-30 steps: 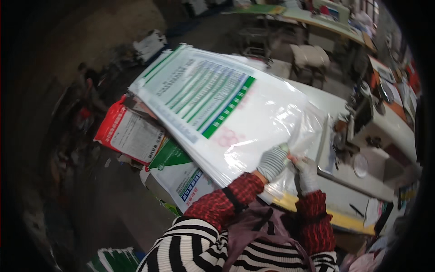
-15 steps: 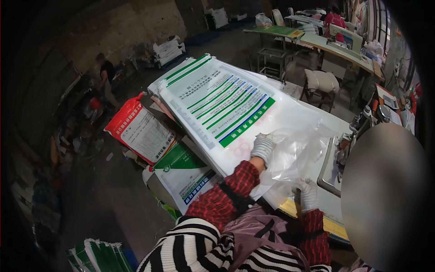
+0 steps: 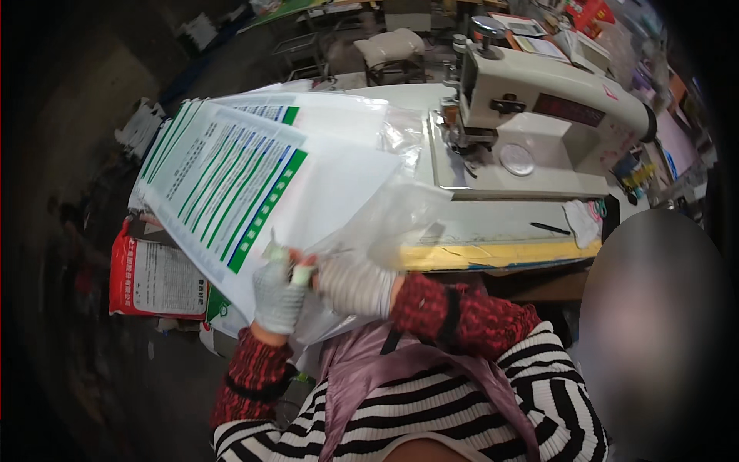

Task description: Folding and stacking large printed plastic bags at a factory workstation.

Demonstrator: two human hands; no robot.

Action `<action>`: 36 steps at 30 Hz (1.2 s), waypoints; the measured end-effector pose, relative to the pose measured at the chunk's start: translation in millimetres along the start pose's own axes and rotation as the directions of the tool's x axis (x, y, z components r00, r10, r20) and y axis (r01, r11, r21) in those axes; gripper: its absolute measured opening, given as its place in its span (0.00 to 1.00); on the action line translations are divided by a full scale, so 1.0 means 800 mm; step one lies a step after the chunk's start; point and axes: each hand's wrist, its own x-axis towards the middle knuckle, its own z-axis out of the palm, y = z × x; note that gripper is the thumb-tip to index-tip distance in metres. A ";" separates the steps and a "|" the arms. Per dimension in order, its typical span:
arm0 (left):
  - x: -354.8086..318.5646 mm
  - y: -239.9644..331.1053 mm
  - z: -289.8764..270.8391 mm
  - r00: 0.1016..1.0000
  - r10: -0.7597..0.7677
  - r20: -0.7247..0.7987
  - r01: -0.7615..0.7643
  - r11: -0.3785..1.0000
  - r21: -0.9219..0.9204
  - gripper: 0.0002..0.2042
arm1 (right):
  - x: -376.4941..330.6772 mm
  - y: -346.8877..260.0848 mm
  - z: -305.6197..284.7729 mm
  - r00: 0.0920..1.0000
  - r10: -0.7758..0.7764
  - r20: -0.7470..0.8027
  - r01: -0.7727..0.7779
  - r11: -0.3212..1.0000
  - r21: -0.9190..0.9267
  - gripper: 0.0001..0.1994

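Observation:
A stack of white printed sacks [image 3: 231, 185] with green and blue stripes lies slanted on the table, the top one turned askew over those beneath. From its near end spreads a clear plastic liner [image 3: 385, 223], crumpled and see-through. My left hand [image 3: 279, 296], in a grey-white knit glove with bare fingertips, is closed at the near edge of the top sack. My right hand [image 3: 354, 286], gloved likewise, meets it there with fingers curled on the liner. Exactly which layer each hand pinches is partly hidden by the fingers.
To the right stands a large white sewing machine [image 3: 539, 100] with a round disc on its bed. A black pen [image 3: 550, 228] and a white cloth [image 3: 583, 223] lie on the table near it. A red-and-white sack [image 3: 162, 273] stands at the left. Behind is a cushioned stool [image 3: 391, 48].
My view has swung right, bringing the sewing machine in. My hands, apart before, are now together at the near edge. The top sack has been pulled askew from the stack.

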 end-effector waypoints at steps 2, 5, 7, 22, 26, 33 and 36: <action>-0.031 -0.019 -0.019 1.000 -0.014 0.028 0.013 0.999 0.031 0.04 | 0.000 0.040 -0.016 0.981 0.195 -0.016 -0.193 0.979 0.068 0.09; -0.049 -0.042 -0.047 0.976 0.081 -0.201 -0.063 0.993 0.098 0.05 | -0.038 0.133 -0.059 0.963 0.083 -0.256 -0.142 0.965 -0.222 0.16; -0.042 -0.033 -0.055 0.957 0.184 -0.224 -0.115 0.950 0.291 0.04 | -0.058 0.154 -0.014 0.826 0.274 -0.493 -0.046 0.904 0.425 0.18; -0.053 -0.018 -0.067 0.971 0.082 -0.227 -0.044 0.985 0.168 0.05 | -0.046 0.052 -0.073 0.935 0.090 -0.344 -0.145 0.980 -0.136 0.10; -0.074 -0.025 -0.078 0.975 0.091 -0.202 -0.037 0.966 0.256 0.06 | -0.033 0.042 -0.053 0.990 0.046 -0.132 -0.085 0.946 -0.312 0.07; -0.133 0.000 -0.090 0.998 -0.040 0.044 0.025 0.952 0.305 0.14 | 0.027 0.084 -0.143 0.693 0.172 -0.700 -0.402 0.899 -0.176 0.10; -0.150 0.001 -0.099 0.995 0.059 0.085 -0.088 0.915 0.393 0.11 | 0.058 0.074 -0.149 0.865 0.049 -0.499 -0.215 0.935 -0.282 0.08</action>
